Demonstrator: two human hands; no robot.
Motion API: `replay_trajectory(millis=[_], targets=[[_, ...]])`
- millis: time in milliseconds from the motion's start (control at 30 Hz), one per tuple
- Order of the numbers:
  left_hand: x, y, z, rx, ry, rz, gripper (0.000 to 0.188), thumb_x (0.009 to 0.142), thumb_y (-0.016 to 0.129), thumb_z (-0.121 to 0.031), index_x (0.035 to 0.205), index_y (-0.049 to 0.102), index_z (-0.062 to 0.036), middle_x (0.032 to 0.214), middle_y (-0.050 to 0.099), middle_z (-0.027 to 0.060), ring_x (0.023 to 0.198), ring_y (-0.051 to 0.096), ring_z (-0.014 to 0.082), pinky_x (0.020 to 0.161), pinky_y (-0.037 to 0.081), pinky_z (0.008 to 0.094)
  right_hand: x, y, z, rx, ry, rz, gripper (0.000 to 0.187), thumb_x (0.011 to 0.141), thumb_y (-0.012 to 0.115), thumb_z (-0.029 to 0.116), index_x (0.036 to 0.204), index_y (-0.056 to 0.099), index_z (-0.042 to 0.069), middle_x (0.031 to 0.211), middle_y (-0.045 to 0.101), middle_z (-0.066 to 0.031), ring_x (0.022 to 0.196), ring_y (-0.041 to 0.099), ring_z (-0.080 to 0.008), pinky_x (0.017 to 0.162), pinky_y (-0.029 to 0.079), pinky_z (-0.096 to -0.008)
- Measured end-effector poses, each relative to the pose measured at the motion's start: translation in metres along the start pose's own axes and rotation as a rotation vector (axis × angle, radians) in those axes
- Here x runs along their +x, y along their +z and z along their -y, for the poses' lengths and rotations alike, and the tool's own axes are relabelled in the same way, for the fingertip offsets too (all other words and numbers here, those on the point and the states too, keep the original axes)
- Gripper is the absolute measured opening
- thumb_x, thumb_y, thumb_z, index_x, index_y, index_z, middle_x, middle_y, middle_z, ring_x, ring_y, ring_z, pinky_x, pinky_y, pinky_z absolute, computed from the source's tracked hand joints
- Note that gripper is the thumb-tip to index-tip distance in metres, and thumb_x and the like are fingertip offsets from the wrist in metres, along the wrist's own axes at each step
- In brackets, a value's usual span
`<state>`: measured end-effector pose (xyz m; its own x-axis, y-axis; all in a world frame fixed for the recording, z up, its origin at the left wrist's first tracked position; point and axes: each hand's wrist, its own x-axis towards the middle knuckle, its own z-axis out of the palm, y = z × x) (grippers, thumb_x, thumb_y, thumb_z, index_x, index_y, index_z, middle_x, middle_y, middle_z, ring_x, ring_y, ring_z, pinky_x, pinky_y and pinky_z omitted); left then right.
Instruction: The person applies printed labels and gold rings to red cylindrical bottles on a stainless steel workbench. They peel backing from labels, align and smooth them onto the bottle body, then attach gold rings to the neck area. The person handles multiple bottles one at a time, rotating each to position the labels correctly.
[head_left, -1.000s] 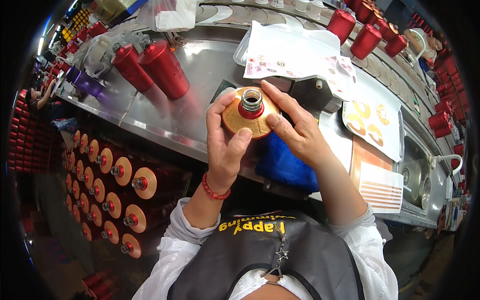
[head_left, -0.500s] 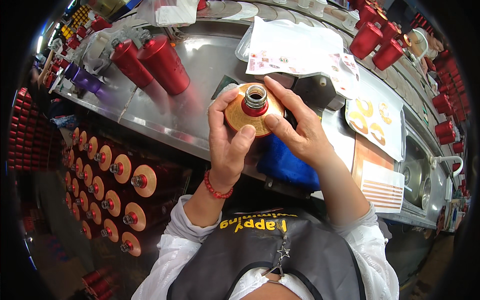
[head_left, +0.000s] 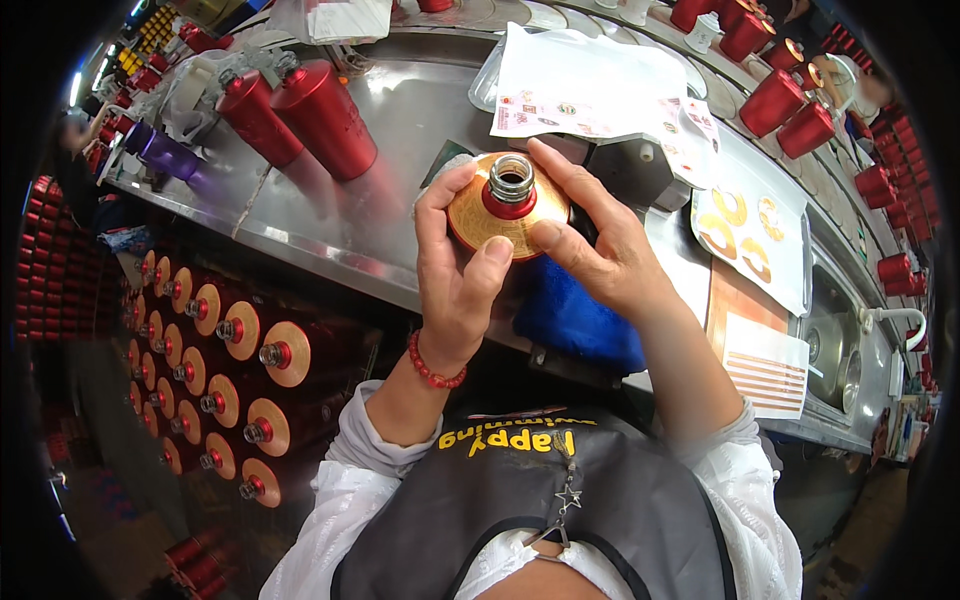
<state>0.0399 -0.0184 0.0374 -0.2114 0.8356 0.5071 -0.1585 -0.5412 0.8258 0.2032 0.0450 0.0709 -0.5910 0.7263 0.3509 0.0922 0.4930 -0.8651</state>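
Between my two hands is a red bottle [head_left: 512, 207] with a gold ring-shaped label round its shoulder and an uncapped, clear threaded neck facing up. My left hand [head_left: 455, 275] grips it from the left, thumb pressed on the near edge of the gold shoulder. From the right, my right hand [head_left: 600, 240] closes on it, fingers along the far side and thumb on the label near the neck. The bottle's lower body is hidden beneath the shoulder and hands. Just below it sits a blue padded object [head_left: 578, 315].
Two plain red bottles [head_left: 325, 120] stand on the metal bench [head_left: 400, 100] at left. At right, a white sheet [head_left: 722, 235] carries gold curved labels, beside a sheet of strips [head_left: 766, 370]. Gold-shouldered bottles [head_left: 285, 354] fill the lower left. Red bottles [head_left: 772, 102] stand on a slatted conveyor [head_left: 735, 125].
Both hands still hold the bottle, with the grip nearly unchanged; its neck sits slightly higher in the picture. Red bottles on the conveyor have shifted right and toward me.
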Motion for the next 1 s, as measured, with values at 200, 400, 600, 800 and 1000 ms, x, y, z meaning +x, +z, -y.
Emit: replay_trajectory(millis=[200, 400, 600, 800, 1000], targets=[[-0.019, -0.012, 0.006, 0.566, 0.421, -0.077, 0.049, 0.098, 0.059, -0.028, 0.138, 0.044, -0.0025, 0.140, 0.043, 0.0229, 0.137, 0.039, 0.0350, 0.117, 0.024, 0.0545, -0.003, -0.001, 0.004, -0.009, 0.068, 0.000, 0.061, 0.105, 0.044, 0.044, 0.152, 0.038, 0.006, 0.145, 0.049, -0.0156, 0.135, 0.046, -0.0261, 0.112, 0.033, -0.0349], [-0.019, -0.009, 0.000, 1.256, 0.800, 0.082, 0.030, 0.090, 0.067, -0.021, 0.120, 0.065, -0.0244, 0.133, 0.052, 0.0050, 0.133, 0.040, 0.0311, 0.116, 0.010, 0.0676, -0.001, 0.002, -0.001, 0.012, -0.018, -0.033, 0.052, 0.105, 0.045, 0.028, 0.148, 0.039, -0.002, 0.128, 0.057, -0.0185, 0.120, 0.050, -0.0314, 0.105, 0.037, -0.0373], [-0.013, -0.009, -0.013, 1.110, 0.762, 0.163, 0.026, 0.088, 0.067, -0.020, 0.113, 0.067, -0.0232, 0.125, 0.055, 0.0037, 0.130, 0.041, 0.0250, 0.117, 0.014, 0.0639, -0.011, -0.026, -0.003, 0.164, 0.057, -0.038, 0.050, 0.100, 0.051, 0.013, 0.147, 0.041, 0.000, 0.136, 0.058, -0.0160, 0.122, 0.056, -0.0197, 0.103, 0.044, -0.0324], [0.004, -0.023, 0.006, 0.615, 0.327, 0.150, 0.107, 0.080, 0.083, -0.038, 0.148, 0.013, 0.0065, 0.132, 0.048, 0.0260, 0.123, 0.053, 0.0310, 0.106, 0.042, 0.0415, 0.007, -0.057, 0.052, -0.630, -0.278, 0.113, 0.029, 0.076, 0.067, -0.002, 0.102, 0.056, 0.004, 0.095, 0.069, -0.0097, 0.088, 0.066, -0.0235, 0.079, 0.053, -0.0358], [0.010, -0.019, 0.008, 0.543, 0.265, 0.142, 0.111, 0.076, 0.087, -0.028, 0.150, 0.012, 0.0065, 0.128, 0.055, 0.0220, 0.115, 0.061, 0.0304, 0.100, 0.049, 0.0400, 0.014, -0.028, 0.048, -0.764, -0.723, 0.211, 0.019, 0.071, 0.072, 0.012, 0.089, 0.067, 0.011, 0.092, 0.064, -0.0005, 0.080, 0.056, -0.0192, 0.077, 0.045, -0.0351]])
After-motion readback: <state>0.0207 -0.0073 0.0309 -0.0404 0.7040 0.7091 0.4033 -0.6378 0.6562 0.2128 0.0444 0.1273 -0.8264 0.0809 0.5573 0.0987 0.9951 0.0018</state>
